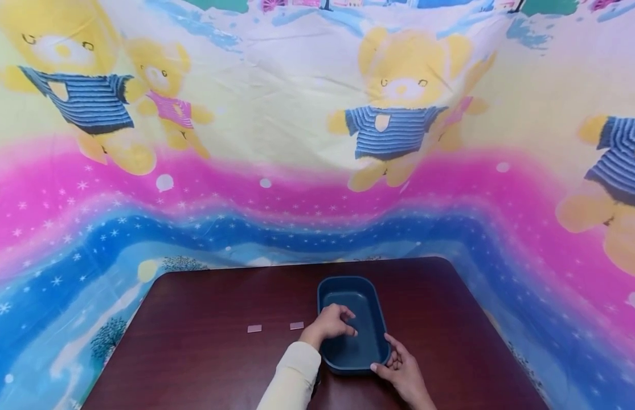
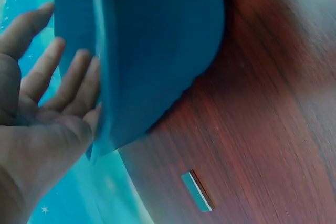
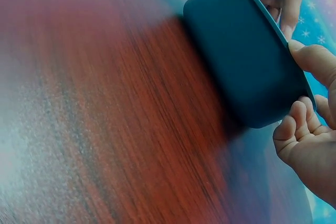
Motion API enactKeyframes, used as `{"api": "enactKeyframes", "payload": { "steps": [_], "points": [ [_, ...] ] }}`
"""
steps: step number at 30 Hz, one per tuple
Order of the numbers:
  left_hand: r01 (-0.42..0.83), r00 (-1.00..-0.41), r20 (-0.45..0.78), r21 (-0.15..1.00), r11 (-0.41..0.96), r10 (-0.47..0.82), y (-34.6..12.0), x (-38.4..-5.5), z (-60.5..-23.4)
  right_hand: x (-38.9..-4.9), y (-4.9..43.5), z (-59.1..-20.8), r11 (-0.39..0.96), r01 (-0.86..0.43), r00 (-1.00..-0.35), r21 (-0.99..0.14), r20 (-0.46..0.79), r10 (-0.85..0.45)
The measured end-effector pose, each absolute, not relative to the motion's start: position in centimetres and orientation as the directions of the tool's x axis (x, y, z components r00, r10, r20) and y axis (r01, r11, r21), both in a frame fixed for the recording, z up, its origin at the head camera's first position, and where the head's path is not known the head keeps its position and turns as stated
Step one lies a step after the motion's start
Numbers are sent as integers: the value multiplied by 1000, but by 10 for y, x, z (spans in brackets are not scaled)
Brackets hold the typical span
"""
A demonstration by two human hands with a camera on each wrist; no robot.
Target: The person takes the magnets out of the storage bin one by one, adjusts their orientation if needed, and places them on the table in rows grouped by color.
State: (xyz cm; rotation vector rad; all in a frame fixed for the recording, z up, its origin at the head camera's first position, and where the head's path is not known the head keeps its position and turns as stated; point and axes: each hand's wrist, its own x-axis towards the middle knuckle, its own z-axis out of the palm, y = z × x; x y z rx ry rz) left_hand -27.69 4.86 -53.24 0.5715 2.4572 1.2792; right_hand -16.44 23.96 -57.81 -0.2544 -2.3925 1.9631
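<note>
A dark blue-green rectangular container [image 1: 352,369] with rounded corners stands on the table, its inside facing up. My left hand [image 1: 334,322] reaches over its left rim, fingers loosely spread above the inside. Seen in the left wrist view, nothing lies between the fingers of that left hand [image 2: 58,98]. At the near right corner, my right hand [image 1: 403,367] grips the rim. The right wrist view shows the right hand's thumb [image 3: 315,62] on the rim of the container [image 3: 236,51] and its other fingers curled near the corner.
Two small flat pinkish rectangular pieces [image 1: 254,328] lie left of the container on the dark wood table [image 1: 204,364]. One small piece [image 2: 198,191] shows in the left wrist view. A bear-patterned cloth [image 1: 276,142] hangs around the table's back and sides.
</note>
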Motion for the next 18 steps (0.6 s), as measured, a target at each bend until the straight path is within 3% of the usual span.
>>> {"api": "enactKeyframes", "payload": {
  "steps": [9,18],
  "points": [
    [159,-957,-56,719,677,285,66,-282,-534,-163,242,-576,194,137,-985,-971,-113,133],
    [40,-971,-133,723,690,196,72,-281,-537,-162,242,-577,171,100,-988,-980,-78,133]
  ]
}}
